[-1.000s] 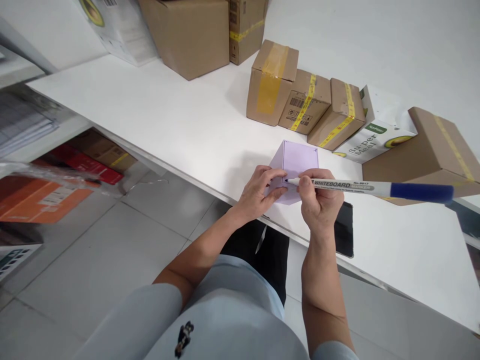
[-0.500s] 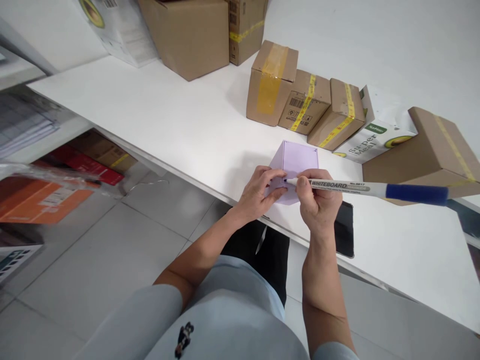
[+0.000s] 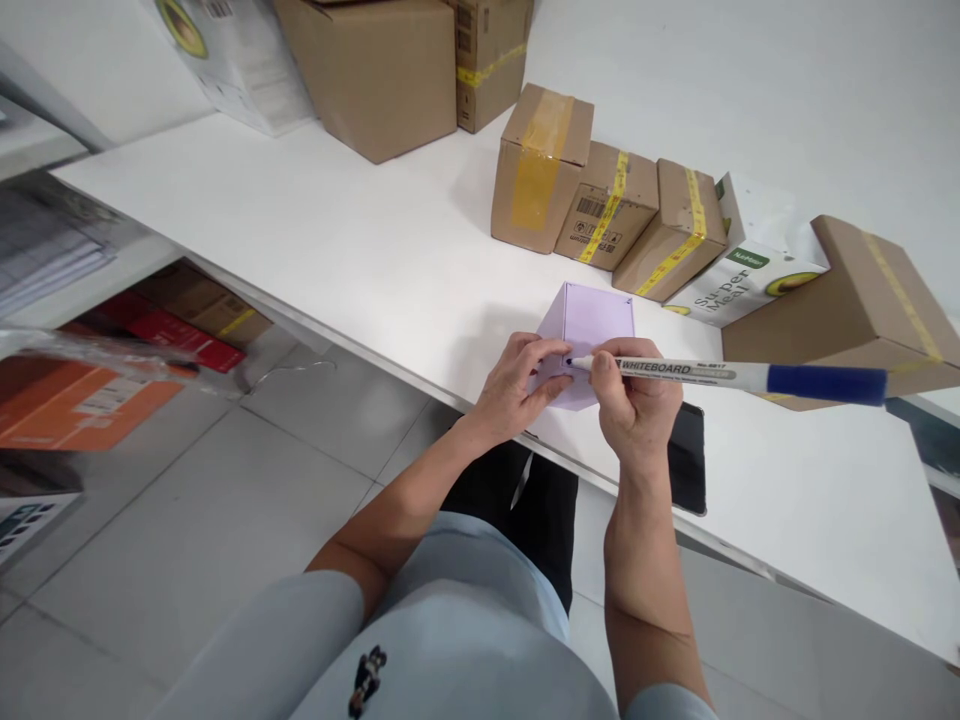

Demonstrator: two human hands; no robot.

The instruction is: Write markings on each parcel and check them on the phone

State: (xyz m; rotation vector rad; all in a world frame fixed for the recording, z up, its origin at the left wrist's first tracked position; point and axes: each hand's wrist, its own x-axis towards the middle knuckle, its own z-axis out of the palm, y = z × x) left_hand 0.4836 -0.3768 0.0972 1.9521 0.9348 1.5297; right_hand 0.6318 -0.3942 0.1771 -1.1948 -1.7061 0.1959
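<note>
While the left hand (image 3: 517, 385) grips the near left side of the lilac box (image 3: 589, 325) by the table's (image 3: 360, 240) near edge, the right hand (image 3: 636, 405), closed around a whiteboard marker (image 3: 720, 375), sets its tip on the box.

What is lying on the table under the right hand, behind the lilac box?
A flat black device lies on the white table, partly covered by the right hand holding the marker. The covered part cannot be seen.

Taped cartons (image 3: 600, 200) block beyond; bare table (image 3: 337, 230) leftward.
</note>
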